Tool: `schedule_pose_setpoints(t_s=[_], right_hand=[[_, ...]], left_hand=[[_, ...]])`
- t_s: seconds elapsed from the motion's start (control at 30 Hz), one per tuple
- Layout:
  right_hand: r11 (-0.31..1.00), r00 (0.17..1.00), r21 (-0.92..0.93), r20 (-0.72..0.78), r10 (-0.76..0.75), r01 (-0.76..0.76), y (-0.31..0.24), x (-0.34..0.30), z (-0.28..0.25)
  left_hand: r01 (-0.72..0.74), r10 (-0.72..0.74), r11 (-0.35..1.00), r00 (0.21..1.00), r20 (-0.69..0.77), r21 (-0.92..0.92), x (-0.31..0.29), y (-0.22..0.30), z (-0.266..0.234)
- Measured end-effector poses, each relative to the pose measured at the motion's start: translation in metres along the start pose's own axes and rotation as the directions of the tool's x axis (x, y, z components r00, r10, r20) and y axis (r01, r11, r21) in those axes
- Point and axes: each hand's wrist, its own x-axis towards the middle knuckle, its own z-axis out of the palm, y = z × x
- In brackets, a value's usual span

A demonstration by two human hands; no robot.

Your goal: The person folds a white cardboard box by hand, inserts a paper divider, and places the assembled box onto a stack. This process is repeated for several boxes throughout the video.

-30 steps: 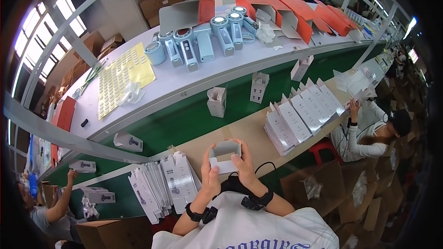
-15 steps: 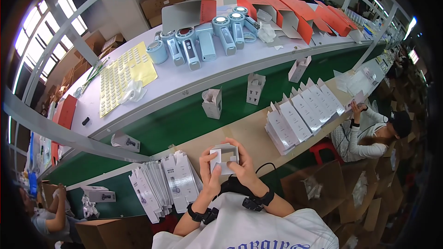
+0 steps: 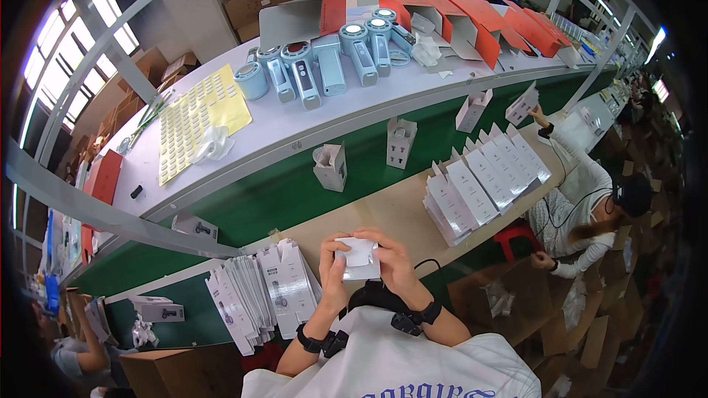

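Note:
Between my two hands, in front of my chest, is a small white carton [image 3: 360, 256], its end facing up with a white flap across it. My left hand [image 3: 334, 274] grips its left side, with fingers curled over the edge. On the opposite side my right hand [image 3: 397, 265] is wrapped round the carton, its fingers along the far rim and the thumb by the flap. To the left of my hands lie flattened white cartons [image 3: 289, 287], and a fanned stack of more of them [image 3: 240, 306]. White cartons with raised flaps [image 3: 476, 190] stand in rows to the right.
Open white cartons [image 3: 330, 168] stand along the green belt [image 3: 287, 203]. Above it, a white shelf [image 3: 280, 129] bears several light-blue handheld devices [image 3: 328, 66], red boxes [image 3: 472, 22] and a yellow sticker sheet [image 3: 203, 125]. A co-worker [image 3: 582, 206] sits at the right, near brown cartons [image 3: 501, 295].
The flap on my carton has folded down over its opening. Cartons on the belt have shifted slightly left. The right-hand co-worker has reached a carton out toward the belt.

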Motion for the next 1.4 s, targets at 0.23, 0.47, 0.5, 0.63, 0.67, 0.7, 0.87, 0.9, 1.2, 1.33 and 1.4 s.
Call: schedule_pose_setpoints(t_s=[0.23, 0.47, 0.5, 0.63, 0.67, 0.7, 0.87, 0.9, 1.2, 1.33, 1.4], right_hand=[[0.951, 0.995, -0.298, -0.021, -0.099, 0.088, 0.002, 0.0, 0.006], [0.976, 0.991, -0.217, -0.124, -0.053, 0.025, 0.011, 0.0, 0.004], [0.976, 0.992, -0.217, -0.122, -0.042, 0.015, 0.01, 0.0, 0.004], [0.975, 0.988, -0.22, -0.153, -0.023, -0.011, 0.006, 0.001, 0.0], [0.974, 0.982, -0.225, -0.187, -0.024, -0.019, 0.003, 0.002, -0.003], [0.973, 0.975, -0.231, -0.222, -0.026, -0.027, 0.0, 0.003, -0.006], [0.789, 0.764, 0.02, -0.236, 0.601, -0.614, -0.024, -0.004, -0.032], [0.853, 0.857, -0.167, -0.256, 0.447, -0.495, -0.016, -0.007, -0.044], [-0.338, 0.905, -0.927, -0.003, -0.426, -0.162, -0.018, -0.051, -0.192], [-0.489, 0.881, -0.804, -0.09, -0.464, -0.339, -0.012, -0.051, -0.196], [-0.466, 0.819, -0.753, -0.166, -0.549, -0.464, -0.011, -0.047, -0.19]], left_hand=[[0.032, -0.024, 0.992, 0.997, -0.068, 0.123, 0.0, 0.012, 0.012], [0.058, -0.042, 0.991, 0.991, -0.129, 0.124, 0.0, 0.008, 0.015], [0.076, -0.058, 0.987, 0.99, -0.13, 0.14, 0.0, 0.008, 0.015], [0.057, -0.036, 0.98, 0.993, -0.111, 0.19, -0.001, 0.009, 0.015], [0.002, 0.017, 0.979, 0.996, -0.09, 0.203, -0.001, 0.009, 0.015], [-0.053, 0.069, 0.975, 0.995, -0.067, 0.215, -0.001, 0.008, 0.015], [-0.526, 0.433, 0.632, 0.849, 0.305, 0.569, -0.003, -0.006, -0.001], [-0.492, 0.392, 0.678, 0.87, 0.298, 0.546, -0.007, -0.01, -0.001], [0.587, -0.242, -0.124, 0.764, -0.599, 0.8, -0.049, -0.116, -0.159], [0.626, -0.32, -0.051, 0.728, -0.606, 0.778, -0.072, -0.124, -0.177], [0.677, -0.258, -0.06, 0.7, -0.666, 0.734, -0.072, -0.131, -0.179]])
